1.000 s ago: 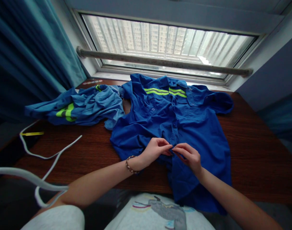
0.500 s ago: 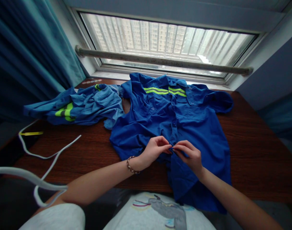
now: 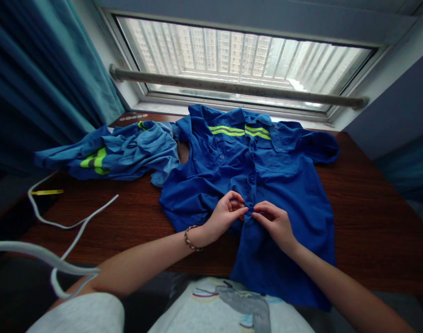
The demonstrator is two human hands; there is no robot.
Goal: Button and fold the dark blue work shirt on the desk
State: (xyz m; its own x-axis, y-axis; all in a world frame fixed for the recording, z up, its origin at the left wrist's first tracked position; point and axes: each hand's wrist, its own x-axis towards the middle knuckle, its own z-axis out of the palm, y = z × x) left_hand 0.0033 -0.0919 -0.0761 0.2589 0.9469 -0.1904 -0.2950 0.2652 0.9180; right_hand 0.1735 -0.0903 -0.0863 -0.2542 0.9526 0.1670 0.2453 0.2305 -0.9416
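Note:
A dark blue short-sleeved work shirt (image 3: 288,194) with yellow-green reflective stripes lies front up, its collar toward the window and its lower hem hanging over the near table edge. My left hand (image 3: 228,210) pinches the front placket from the left side. From the right, my right hand (image 3: 276,224) pinches the same placket. Between the two sets of fingertips shows a blue button (image 3: 251,210). Higher up the placket another button (image 3: 252,178) is visible. The fingertips partly cover the cloth they grip.
A crumpled lighter blue garment (image 3: 135,152) with reflective strips lies left of the shirt on the brown wooden table (image 3: 371,222). A white cord (image 3: 76,226) loops at the left, by a yellow strip (image 3: 48,192). A metal bar (image 3: 232,88) crosses the window.
The button now shows between my fingertips, where the fingers covered it before. My right fingers have shifted slightly, and the shirt's lower front edge has swung left.

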